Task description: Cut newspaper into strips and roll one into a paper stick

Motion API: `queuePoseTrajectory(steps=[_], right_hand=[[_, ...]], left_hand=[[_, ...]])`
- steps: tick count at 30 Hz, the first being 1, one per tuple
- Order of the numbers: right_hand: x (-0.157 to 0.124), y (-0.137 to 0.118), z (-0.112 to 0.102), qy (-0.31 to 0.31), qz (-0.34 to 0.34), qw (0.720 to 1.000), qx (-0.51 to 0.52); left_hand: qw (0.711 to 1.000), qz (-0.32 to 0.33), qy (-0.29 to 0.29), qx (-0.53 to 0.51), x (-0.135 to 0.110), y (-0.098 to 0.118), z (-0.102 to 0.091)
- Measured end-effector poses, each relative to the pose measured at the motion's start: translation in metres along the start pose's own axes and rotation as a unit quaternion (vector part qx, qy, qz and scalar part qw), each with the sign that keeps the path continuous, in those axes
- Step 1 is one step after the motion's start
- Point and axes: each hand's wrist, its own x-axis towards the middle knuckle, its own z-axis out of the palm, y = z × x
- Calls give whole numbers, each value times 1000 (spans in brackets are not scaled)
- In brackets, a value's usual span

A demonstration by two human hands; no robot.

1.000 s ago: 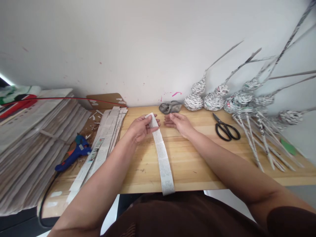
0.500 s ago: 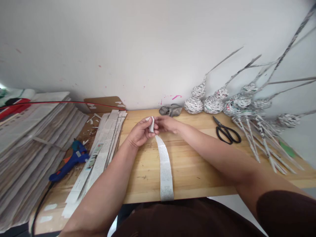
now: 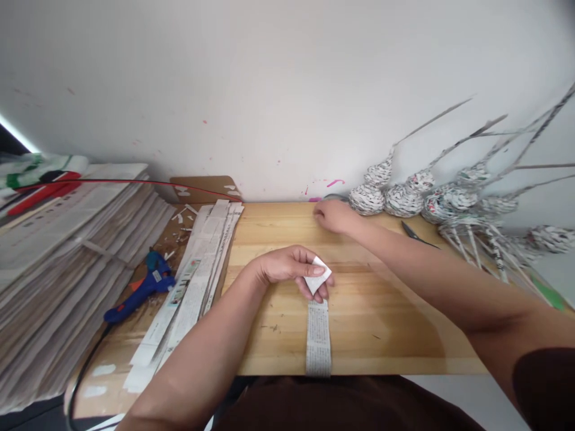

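Note:
My left hand (image 3: 291, 269) is closed on the folded top end of a newspaper strip (image 3: 318, 335), pinching it against the wooden table (image 3: 359, 323). The strip runs toward me and hangs over the table's near edge. My right hand (image 3: 332, 215) is stretched to the back of the table by the wall, lying over a small grey object that it hides; its fingers curl down and I cannot make out a grip. It sits just left of the rolled newspaper bulbs (image 3: 386, 194).
A row of cut newspaper strips (image 3: 197, 281) lies left of centre. A blue glue gun (image 3: 141, 290) with a black cord rests beside a tall stack of newspapers (image 3: 58, 263). Black scissors (image 3: 417, 234) peek out behind my right forearm. Paper-rolled stems (image 3: 485, 239) spread at the right.
My left hand has pulled the strip's end toward me, leaving less strip on the table. My right hand has let go of the strip and reached to the back of the table.

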Motion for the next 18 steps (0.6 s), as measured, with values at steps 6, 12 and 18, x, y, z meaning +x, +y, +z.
queuePoseTrajectory(steps=[6,12,18], right_hand=[[4,-9,3,-50,18,998,19],[33,-33,25,-7,-17,994,106],[-3,-56,54,-57,-99,990,88]], left_hand=[[999,-14,-36,12,2,3,7],[998,3,-49,-28,5,-3,2],[994,16,-82,-72,-2,2,4]])
